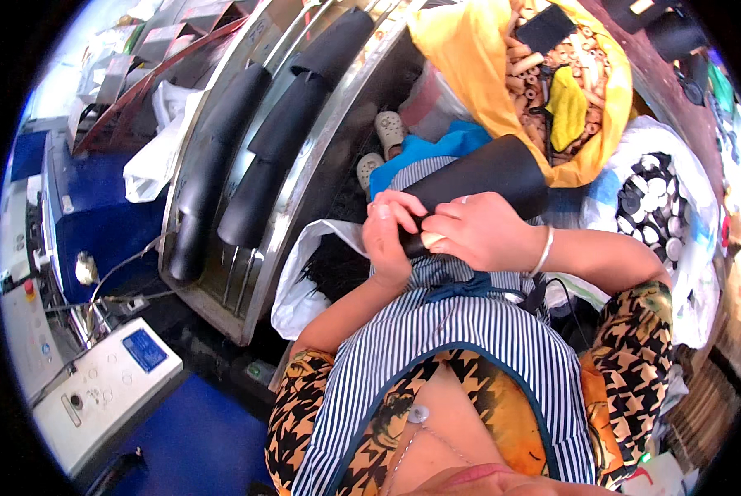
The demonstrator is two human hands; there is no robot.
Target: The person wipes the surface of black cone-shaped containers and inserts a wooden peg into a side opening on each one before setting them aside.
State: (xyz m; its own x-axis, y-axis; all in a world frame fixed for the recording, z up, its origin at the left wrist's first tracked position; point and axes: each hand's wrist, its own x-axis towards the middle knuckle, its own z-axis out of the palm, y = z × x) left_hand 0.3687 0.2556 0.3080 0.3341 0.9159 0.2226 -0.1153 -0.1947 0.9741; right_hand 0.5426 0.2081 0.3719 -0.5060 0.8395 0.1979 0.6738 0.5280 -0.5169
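A smooth black tube (478, 183) lies slantwise across my lap, its broad far end toward the upper right. My left hand (391, 231) is closed at its near end, with the fingertips bent over the edge. From the other side my right hand (482, 231) grips the same end, fingers curled and knuckles up. The two hands almost meet there. Something small and pale shows at the right fingertips; whether it is a thumb or a separate piece I cannot tell. My fingers hide the tube's near rim.
Left of me, a long metal trough (259, 285) holds several black tubes (292, 120) along metal rods. Ahead stands a yellow sack (461, 41) of small tan cylinders; at right, a white sack (697, 186) of black-and-white round pieces. A control panel (106, 388) is at lower left.
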